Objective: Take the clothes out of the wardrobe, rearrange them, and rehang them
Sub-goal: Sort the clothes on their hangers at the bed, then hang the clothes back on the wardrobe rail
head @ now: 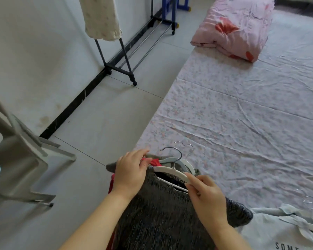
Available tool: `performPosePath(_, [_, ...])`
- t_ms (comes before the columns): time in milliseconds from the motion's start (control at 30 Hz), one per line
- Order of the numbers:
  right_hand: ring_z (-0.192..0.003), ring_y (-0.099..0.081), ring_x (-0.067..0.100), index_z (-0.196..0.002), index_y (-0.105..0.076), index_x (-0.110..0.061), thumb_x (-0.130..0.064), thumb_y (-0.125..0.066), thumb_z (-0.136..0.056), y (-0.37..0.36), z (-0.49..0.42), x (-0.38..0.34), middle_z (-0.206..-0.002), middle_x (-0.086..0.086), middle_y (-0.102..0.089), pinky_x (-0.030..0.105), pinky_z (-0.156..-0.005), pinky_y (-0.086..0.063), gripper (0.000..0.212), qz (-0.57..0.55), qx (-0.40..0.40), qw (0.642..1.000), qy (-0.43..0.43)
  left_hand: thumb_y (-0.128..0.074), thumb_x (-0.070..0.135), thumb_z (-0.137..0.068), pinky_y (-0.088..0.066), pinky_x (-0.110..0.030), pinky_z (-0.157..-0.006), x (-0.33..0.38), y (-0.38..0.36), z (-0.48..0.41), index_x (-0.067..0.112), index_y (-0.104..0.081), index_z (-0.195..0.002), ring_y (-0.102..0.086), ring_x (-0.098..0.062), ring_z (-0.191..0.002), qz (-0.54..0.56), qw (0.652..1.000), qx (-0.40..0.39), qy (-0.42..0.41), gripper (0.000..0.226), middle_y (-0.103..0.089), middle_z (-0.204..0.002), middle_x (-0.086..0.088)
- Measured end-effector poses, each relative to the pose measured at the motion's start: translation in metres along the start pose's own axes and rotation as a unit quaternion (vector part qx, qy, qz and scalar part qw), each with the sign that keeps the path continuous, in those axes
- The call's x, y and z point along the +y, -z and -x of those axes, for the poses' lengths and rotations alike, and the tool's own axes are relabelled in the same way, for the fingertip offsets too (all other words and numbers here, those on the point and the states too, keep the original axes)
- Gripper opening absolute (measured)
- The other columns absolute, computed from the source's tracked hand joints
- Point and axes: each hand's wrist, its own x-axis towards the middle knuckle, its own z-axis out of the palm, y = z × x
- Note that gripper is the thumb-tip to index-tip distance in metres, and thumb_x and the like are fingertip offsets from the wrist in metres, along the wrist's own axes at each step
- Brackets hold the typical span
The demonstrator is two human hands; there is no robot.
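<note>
Dark knit sweater (pixel 161 213) on white hanger (pixel 170 171), top of a clothes pile at the bed (pixel 242 114) edge. Left hand (pixel 129 175) grips the sweater shoulder at the hanger's left end. Right hand (pixel 207 194) pinches the hanger's right end. Red garment (pixel 154 162) underneath. Pale shirt (pixel 278 230) beside, on bed. Rack (pixel 119 56) by wall, well apart.

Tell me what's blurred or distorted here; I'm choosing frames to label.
Head view: motion blur smears the dark knit garment near the bottom edge; the white hanger is fairly sharp; wide-angle distortion slightly bows the edge of the bed; the light is soft and even, with no glare.
</note>
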Motion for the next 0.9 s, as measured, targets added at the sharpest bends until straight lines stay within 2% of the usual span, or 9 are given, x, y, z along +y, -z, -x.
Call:
performPosePath(67, [-0.048, -0.049, 0.014, -0.101, -0.070, -0.031, -0.023, -0.064, -0.075, 0.013, -0.010, -0.028, -0.073, -0.010, -0.056, 0.021, -0.040, -0.034, 0.028, -0.006, 0.007, 0.999, 0.030, -0.052, 0.039, -0.084, -0.047, -0.040, -0.085, -0.011, 0.022, 0.022, 0.019, -0.063, -0.113, -0.058, -0.017, -0.100, -0.014, 0.999, -0.008, -0.037, 0.037, -0.068, -0.105, 0.003])
performPosePath(167, [-0.051, -0.048, 0.009, -0.100, -0.070, -0.033, -0.023, -0.065, -0.072, 0.029, -0.015, -0.080, -0.075, -0.016, -0.055, 0.013, -0.044, -0.029, 0.030, -0.027, 0.005, 0.996, 0.086, -0.047, 0.047, -0.081, -0.044, -0.040, -0.092, -0.030, 0.058, 0.053, 0.025, -0.056, -0.117, -0.048, -0.011, -0.107, -0.061, 0.995, 0.035, -0.073, 0.043, -0.064, -0.111, 0.004])
performPosePath(267, [-0.053, -0.046, 0.005, -0.101, -0.065, -0.040, -0.025, -0.066, -0.070, 0.037, -0.007, -0.143, -0.077, -0.020, -0.052, 0.012, -0.046, -0.029, 0.035, -0.045, -0.008, 0.987, 0.152, -0.043, 0.048, -0.084, -0.030, -0.037, -0.105, -0.045, 0.106, 0.086, 0.033, -0.049, -0.119, -0.044, -0.009, -0.113, -0.076, 0.989, 0.115, -0.045, 0.038, -0.062, -0.112, 0.011])
performPosePath(333, [-0.056, -0.048, 0.008, -0.108, -0.057, -0.043, -0.027, -0.066, -0.069, 0.039, 0.005, -0.190, -0.084, -0.017, -0.052, 0.014, -0.048, -0.033, 0.044, -0.057, -0.018, 0.979, 0.196, -0.043, 0.044, -0.084, -0.023, -0.033, -0.104, -0.055, 0.143, 0.113, 0.036, -0.049, -0.115, -0.047, -0.005, -0.106, -0.064, 0.983, 0.170, -0.026, 0.033, -0.065, -0.103, 0.013])
performPosePath(467, [-0.060, -0.050, 0.004, -0.109, -0.055, -0.049, -0.029, -0.067, -0.067, 0.039, 0.044, -0.292, -0.088, -0.020, -0.053, 0.015, -0.058, -0.040, 0.048, -0.077, -0.051, 0.950, 0.300, -0.049, 0.035, -0.081, -0.025, -0.019, -0.100, -0.083, 0.224, 0.194, 0.037, -0.055, -0.109, -0.052, 0.001, -0.088, -0.020, 0.955, 0.295, 0.018, 0.028, -0.066, -0.088, 0.018])
performPosePath(600, [-0.059, -0.058, 0.010, -0.116, -0.051, -0.046, -0.021, -0.078, -0.073, 0.027, 0.103, -0.395, -0.085, -0.023, -0.056, 0.025, -0.053, -0.050, 0.057, -0.090, -0.098, 0.902, 0.412, -0.054, 0.033, -0.080, -0.026, -0.008, -0.092, -0.114, 0.300, 0.304, 0.033, -0.063, -0.104, -0.051, 0.007, -0.084, -0.039, 0.901, 0.428, 0.054, 0.026, -0.058, -0.082, 0.029])
performPosePath(667, [-0.061, -0.061, 0.012, -0.118, -0.050, -0.043, -0.014, -0.081, -0.069, 0.018, 0.141, -0.445, -0.087, -0.023, -0.056, 0.026, -0.051, -0.051, 0.065, -0.097, -0.110, 0.870, 0.471, -0.056, 0.033, -0.079, -0.030, -0.012, -0.085, -0.128, 0.338, 0.364, 0.034, -0.061, -0.104, -0.051, 0.006, -0.080, -0.068, 0.866, 0.490, 0.077, 0.026, -0.059, -0.080, 0.027])
performPosePath(767, [-0.062, -0.061, 0.011, -0.121, -0.050, -0.040, -0.012, -0.073, -0.075, 0.000, 0.205, -0.512, -0.090, -0.018, -0.058, 0.021, -0.049, -0.049, 0.059, -0.119, -0.114, 0.810, 0.562, -0.057, 0.035, -0.077, -0.035, -0.020, -0.076, -0.147, 0.389, 0.460, 0.032, -0.061, -0.103, -0.053, 0.002, -0.076, -0.126, 0.814, 0.553, 0.126, 0.026, -0.066, -0.078, 0.018])
performPosePath(900, [-0.064, -0.063, 0.014, -0.122, -0.051, -0.034, -0.006, -0.081, -0.066, -0.026, 0.298, -0.593, -0.091, -0.006, -0.066, 0.028, -0.046, -0.053, 0.070, -0.171, -0.143, 0.727, 0.649, -0.059, 0.035, -0.075, -0.045, -0.031, -0.073, -0.165, 0.438, 0.591, 0.028, -0.069, -0.097, -0.059, -0.003, -0.069, -0.176, 0.753, 0.598, 0.209, 0.025, -0.068, -0.075, 0.016])
